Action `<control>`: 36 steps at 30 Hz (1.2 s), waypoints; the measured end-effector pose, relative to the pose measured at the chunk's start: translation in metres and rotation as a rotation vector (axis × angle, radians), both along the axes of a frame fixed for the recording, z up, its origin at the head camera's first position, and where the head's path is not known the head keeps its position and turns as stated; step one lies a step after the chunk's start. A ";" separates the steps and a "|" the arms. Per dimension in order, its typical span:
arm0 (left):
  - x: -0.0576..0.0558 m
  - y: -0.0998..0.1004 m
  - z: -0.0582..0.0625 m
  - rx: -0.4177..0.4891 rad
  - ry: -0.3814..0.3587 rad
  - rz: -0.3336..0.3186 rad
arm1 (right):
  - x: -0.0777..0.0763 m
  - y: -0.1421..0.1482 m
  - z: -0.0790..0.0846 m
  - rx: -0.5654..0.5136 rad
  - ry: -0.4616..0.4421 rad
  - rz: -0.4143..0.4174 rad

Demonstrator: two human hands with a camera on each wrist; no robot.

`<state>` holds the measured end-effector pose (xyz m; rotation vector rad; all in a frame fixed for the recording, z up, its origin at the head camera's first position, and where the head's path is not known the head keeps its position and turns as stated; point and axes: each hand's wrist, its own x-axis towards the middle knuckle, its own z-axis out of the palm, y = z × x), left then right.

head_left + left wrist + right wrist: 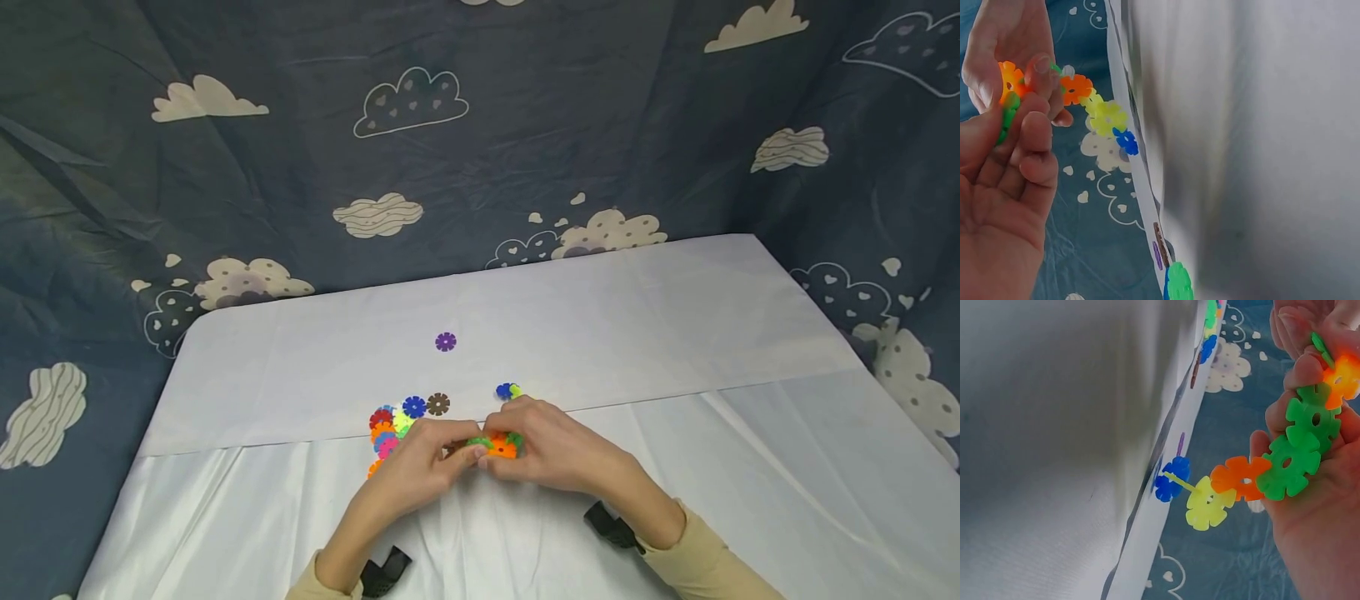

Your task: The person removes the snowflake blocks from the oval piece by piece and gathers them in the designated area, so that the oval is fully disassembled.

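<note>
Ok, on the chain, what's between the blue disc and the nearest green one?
From blue disc to green disc: two yellow discs, one edge-on, then an orange disc. Shows in the right wrist view.

You face a dark blue backdrop [570, 108] printed with pale clouds [206, 100], hanging behind and beside the desk [675, 317], covered in creased white cloth [750, 467].

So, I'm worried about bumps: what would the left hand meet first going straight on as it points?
Likely the orange piece held by the right hand, just past the green piece the left hand pinches; depth is unclear.
</note>
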<state>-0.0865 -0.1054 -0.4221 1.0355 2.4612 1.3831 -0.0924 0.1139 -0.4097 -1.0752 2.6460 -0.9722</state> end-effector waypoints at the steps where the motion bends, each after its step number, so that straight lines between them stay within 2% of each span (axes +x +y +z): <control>1: 0.000 0.000 0.000 0.001 -0.007 -0.006 | 0.000 0.000 -0.001 -0.007 0.004 0.007; 9: -0.001 -0.002 -0.001 0.004 -0.053 -0.030 | -0.002 0.000 -0.004 -0.050 -0.022 0.037; 17: -0.002 -0.003 -0.001 0.003 -0.086 -0.049 | -0.005 0.003 -0.005 -0.065 -0.077 0.030; 23: -0.005 -0.010 0.006 0.003 -0.074 0.046 | -0.007 0.006 -0.004 -0.113 -0.121 0.031; 26: -0.007 -0.012 0.008 -0.007 -0.059 0.099 | -0.007 0.005 -0.004 -0.066 -0.136 0.009; 32: -0.015 -0.024 0.007 -0.089 -0.036 0.242 | -0.008 0.007 -0.007 0.027 -0.082 -0.088; 34: -0.017 -0.030 0.007 -0.120 -0.058 0.288 | -0.009 0.008 -0.007 0.043 -0.065 -0.116; 36: -0.020 -0.036 0.006 -0.150 -0.115 0.325 | -0.009 0.008 -0.008 0.055 -0.058 -0.134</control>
